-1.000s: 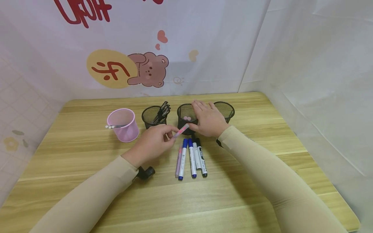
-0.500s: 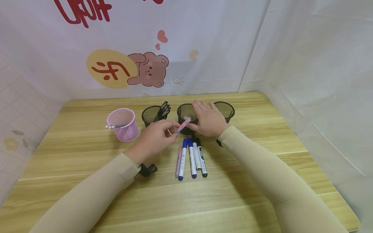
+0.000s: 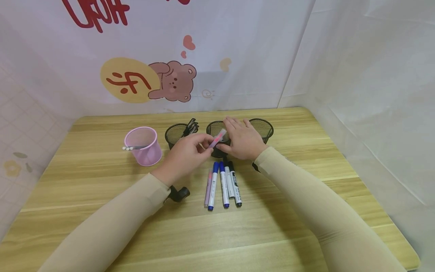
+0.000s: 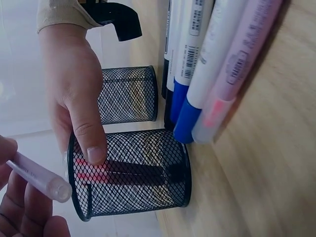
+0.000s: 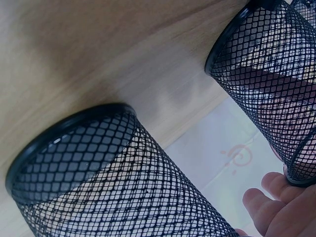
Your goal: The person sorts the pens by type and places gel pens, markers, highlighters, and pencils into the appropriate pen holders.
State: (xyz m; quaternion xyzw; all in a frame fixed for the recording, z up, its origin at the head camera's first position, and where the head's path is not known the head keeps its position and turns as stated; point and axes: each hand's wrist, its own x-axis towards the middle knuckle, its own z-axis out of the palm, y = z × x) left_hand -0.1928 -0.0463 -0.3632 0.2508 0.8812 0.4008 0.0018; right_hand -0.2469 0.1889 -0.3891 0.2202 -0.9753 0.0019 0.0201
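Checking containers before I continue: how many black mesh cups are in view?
3: the left cup, partly behind the left hand; the middle cup, touched by the right hand; the right cup, partly behind that hand. None seems fully hidden.

Head view: evenly and brightly lit; soft shadow cast on table (image 3: 190, 241) at 5 o'clock, beside right sleeve (image 3: 316, 204). Left wrist view: dimmer, cool-toned; table grain softly blurred at 4 o'clock. Right wrist view: dim; table blurred, darkened at 10 o'clock; wall (image 5: 212, 143) rendered pale at 4 o'clock.
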